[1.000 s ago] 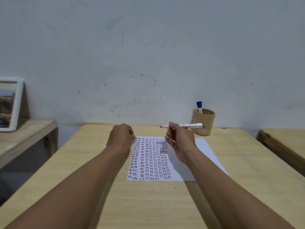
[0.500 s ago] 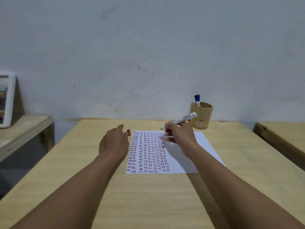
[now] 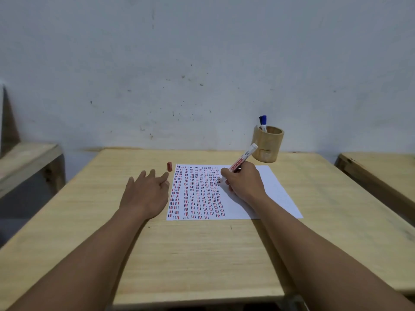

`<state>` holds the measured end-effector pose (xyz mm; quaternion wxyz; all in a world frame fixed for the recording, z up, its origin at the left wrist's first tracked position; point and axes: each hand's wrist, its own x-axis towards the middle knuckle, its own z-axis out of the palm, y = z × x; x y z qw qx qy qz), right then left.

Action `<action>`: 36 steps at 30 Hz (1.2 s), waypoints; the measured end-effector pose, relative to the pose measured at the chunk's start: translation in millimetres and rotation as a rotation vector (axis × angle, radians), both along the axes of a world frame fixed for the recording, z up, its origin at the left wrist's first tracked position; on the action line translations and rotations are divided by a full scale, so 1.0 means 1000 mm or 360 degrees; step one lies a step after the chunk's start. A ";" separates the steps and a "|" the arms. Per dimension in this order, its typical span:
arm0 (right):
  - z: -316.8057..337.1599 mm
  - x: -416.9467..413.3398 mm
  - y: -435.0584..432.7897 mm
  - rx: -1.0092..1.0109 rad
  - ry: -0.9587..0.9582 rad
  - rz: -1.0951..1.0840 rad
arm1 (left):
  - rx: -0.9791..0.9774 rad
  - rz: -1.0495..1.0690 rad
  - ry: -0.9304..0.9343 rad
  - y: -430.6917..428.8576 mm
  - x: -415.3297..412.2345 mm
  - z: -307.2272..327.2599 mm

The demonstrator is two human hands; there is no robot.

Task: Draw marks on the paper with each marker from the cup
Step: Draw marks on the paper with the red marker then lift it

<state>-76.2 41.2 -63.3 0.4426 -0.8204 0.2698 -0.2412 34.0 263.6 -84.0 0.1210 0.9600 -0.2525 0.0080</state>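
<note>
A white paper lies on the wooden table, its left part filled with columns of short red and dark marks. My right hand grips an uncapped red marker, tip down on the paper at the edge of the marked area. My left hand rests flat and open on the table just left of the paper. The red cap stands on the table beyond its fingertips. A wooden cup at the back right holds a blue-capped marker.
A grey-white wall rises right behind the table. Another wooden bench stands to the left and a second table edge to the right, each separated by a gap.
My left hand opened and set the red cap on the table. My right hand tilted the marker down from level and brought its tip onto the paper.
</note>
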 end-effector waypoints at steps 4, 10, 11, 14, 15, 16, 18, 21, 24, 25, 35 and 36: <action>-0.002 0.002 0.000 -0.0037 0.0042 0.0013 | 0.0012 0.0005 -0.0010 0.000 0.002 -0.002; -0.002 0.002 0.000 -0.0073 0.0050 0.0026 | 0.0028 -0.0003 -0.0030 0.002 0.003 -0.004; -0.002 0.002 0.001 -0.0073 0.0052 0.0030 | 0.0026 -0.0001 -0.0030 0.002 0.002 -0.004; -0.003 0.003 0.000 -0.0078 0.0054 0.0021 | 0.0022 -0.0003 -0.0046 0.001 0.002 -0.003; -0.002 0.003 0.000 -0.0076 0.0054 0.0018 | 0.0021 -0.0003 -0.0051 0.001 0.002 -0.003; -0.002 0.003 0.001 -0.0071 0.0056 0.0019 | 0.0018 -0.0002 -0.0053 0.001 0.002 -0.003; -0.001 0.003 0.001 -0.0074 0.0071 0.0025 | 0.0012 -0.0003 -0.0052 0.001 0.002 -0.003; 0.001 0.002 0.001 -0.0075 0.0089 0.0037 | 0.0001 -0.0011 -0.0049 0.001 0.003 -0.003; 0.000 0.002 0.001 -0.0057 0.0090 0.0036 | 0.0001 -0.0002 -0.0045 0.001 0.004 -0.004; 0.000 0.002 0.001 -0.0052 0.0084 0.0031 | 0.0002 0.0000 -0.0049 0.001 0.004 -0.004; 0.011 0.007 -0.001 0.0306 -0.0208 0.0030 | -0.0597 0.0109 -0.0062 -0.017 0.021 0.019; 0.014 0.008 -0.001 0.0378 -0.0237 0.0073 | -0.0552 0.0057 -0.0067 -0.019 0.025 0.021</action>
